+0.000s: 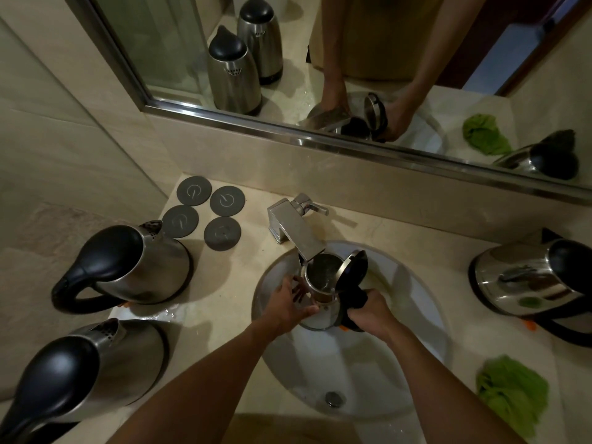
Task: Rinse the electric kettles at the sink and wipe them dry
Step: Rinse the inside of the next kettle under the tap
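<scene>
A steel electric kettle (320, 277) with its black lid flipped open is held over the white sink (410, 363), its mouth right under the square chrome tap (296, 230). My right hand (368, 312) grips its black handle. My left hand (290, 307) presses against the kettle's steel body. Two more steel kettles stand on the counter at the left, one (141, 267) further back and one (89, 376) nearer. Another kettle (531, 280) stands at the right. A green cloth (509, 389) lies at the sink's right.
Several round grey coasters (208, 213) lie behind the left kettles. A framed mirror (320, 59) runs along the back wall. Water is puddled on the counter (224, 315) beside the left kettles. The sink drain (334, 398) is near me.
</scene>
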`<state>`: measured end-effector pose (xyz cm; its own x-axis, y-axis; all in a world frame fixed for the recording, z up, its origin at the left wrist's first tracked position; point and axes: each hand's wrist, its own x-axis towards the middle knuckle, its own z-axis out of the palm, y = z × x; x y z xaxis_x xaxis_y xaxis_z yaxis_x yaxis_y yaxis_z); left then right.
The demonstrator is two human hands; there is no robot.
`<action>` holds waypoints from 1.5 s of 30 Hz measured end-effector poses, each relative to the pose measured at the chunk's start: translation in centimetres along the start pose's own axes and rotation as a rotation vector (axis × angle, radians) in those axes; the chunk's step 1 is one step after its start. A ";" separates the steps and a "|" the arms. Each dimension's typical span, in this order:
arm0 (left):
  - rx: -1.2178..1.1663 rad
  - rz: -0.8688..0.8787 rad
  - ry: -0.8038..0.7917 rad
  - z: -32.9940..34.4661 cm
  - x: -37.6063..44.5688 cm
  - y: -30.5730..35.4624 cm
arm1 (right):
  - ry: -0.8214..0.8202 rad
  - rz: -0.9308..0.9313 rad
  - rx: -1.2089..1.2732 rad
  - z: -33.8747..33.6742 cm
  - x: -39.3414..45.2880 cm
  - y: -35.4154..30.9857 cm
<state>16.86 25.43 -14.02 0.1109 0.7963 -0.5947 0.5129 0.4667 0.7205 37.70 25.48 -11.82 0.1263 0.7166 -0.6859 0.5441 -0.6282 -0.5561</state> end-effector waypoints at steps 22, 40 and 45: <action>-0.007 0.011 0.007 0.3 0.5 -0.4 | -0.031 0.024 0.007 -0.4 0.7 -0.1; 0.017 0.036 0.021 0.6 1.2 -0.9 | -0.039 0.051 -0.017 -0.7 1.2 -0.7; 0.031 0.034 0.025 0.6 1.2 -1.0 | -0.037 0.053 -0.004 -0.7 1.1 -0.7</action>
<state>17.04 25.68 -15.67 0.1071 0.8212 -0.5606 0.5354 0.4274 0.7285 38.04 26.87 -11.88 0.1241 0.6709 -0.7311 0.5406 -0.6635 -0.5172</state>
